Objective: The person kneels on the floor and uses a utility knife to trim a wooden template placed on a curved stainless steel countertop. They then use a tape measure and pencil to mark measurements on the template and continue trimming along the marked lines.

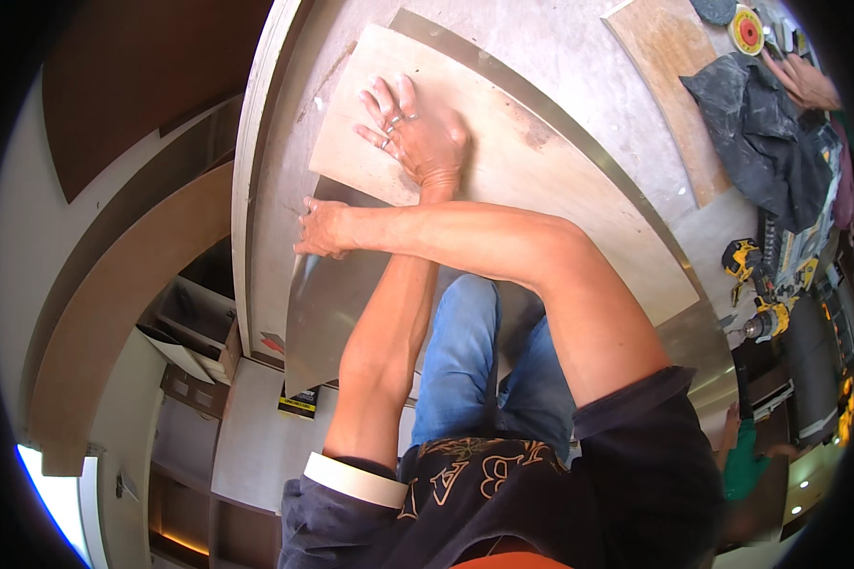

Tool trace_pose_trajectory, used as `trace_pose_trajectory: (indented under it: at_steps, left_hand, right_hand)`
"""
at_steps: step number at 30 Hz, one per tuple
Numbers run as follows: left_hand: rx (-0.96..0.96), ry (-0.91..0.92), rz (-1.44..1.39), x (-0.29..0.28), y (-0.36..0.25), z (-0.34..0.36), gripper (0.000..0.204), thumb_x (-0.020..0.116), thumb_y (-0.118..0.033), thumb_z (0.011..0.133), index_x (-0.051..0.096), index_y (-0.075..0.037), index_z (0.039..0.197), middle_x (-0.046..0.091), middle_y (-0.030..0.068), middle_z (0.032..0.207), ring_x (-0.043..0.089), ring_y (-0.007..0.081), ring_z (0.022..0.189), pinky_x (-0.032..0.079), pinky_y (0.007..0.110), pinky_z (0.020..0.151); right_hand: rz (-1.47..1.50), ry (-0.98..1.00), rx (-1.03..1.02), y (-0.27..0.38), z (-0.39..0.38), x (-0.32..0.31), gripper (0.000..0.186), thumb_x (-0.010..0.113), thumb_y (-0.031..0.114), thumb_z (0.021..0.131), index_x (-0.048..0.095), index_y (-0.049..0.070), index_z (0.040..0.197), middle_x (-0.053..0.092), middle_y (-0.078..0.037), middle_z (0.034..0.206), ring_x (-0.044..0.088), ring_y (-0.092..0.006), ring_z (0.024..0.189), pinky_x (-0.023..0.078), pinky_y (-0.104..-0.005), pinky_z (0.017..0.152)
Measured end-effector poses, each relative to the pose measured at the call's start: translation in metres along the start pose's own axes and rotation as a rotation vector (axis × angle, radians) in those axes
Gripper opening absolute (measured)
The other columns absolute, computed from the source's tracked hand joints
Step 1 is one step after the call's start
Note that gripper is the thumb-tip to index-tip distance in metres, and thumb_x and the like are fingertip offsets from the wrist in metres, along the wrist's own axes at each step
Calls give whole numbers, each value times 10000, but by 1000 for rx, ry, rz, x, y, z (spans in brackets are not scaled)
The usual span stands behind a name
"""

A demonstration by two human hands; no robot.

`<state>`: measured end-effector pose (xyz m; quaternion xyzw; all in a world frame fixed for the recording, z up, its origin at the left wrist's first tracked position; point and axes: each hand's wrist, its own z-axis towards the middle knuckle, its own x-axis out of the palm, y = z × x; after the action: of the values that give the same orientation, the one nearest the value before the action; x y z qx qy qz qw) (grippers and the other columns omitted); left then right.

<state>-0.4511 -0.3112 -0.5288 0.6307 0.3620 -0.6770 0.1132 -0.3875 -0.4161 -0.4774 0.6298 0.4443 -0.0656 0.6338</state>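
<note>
My left hand, with rings on its fingers, is spread on a pale wooden board, pressing near its upper left end. The board lies on top of a larger shiny metal sheet, whose rim shows beyond the board's far edge. My right forearm crosses over the left one. At the sheet's left edge, just below the board's corner, my right hand is closed round that edge; its fingertips are partly hidden.
Under the sheet is a pale, dusty work surface. On the right lie another wooden board, a black plastic bag, and yellow-black drills. Another person's hand is near a round disc. Cabinets stand at left.
</note>
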Motion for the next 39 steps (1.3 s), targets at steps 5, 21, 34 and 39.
trace_pose_trajectory:
  at_steps: [5,21,34,39]
  left_hand:
    - [1,-25,20,1,4,1,712,609,-245,755,460,-50,1424,287,199,1569,103,424,1512,-42,643,1187]
    - [14,-32,10,-1,1,2,629,545,-266,848,479,-7,1416,296,213,1561,139,437,1501,-6,656,1178]
    - [13,-6,-34,-5,-4,2,612,543,-248,863,463,3,1416,293,242,1558,128,463,1497,-13,670,1167]
    - [69,-58,-4,0,2,1,627,556,-242,851,447,-9,1423,296,256,1553,131,477,1491,-13,672,1164]
  right_hand:
    - [-107,-190,-59,-13,3,23,574,720,266,840,471,145,1343,601,-39,1336,471,-257,1354,262,-557,1168]
    - [-236,-570,33,-42,-5,67,191,506,239,941,550,139,1098,617,-50,1122,569,-226,1179,318,-480,1110]
    - [-132,-455,30,-39,0,48,225,465,196,964,514,112,1167,633,-60,1121,590,-256,1173,382,-497,1063]
    - [-128,-365,5,-40,-1,44,226,469,187,962,502,111,1172,638,-73,1126,591,-263,1172,381,-511,1060]
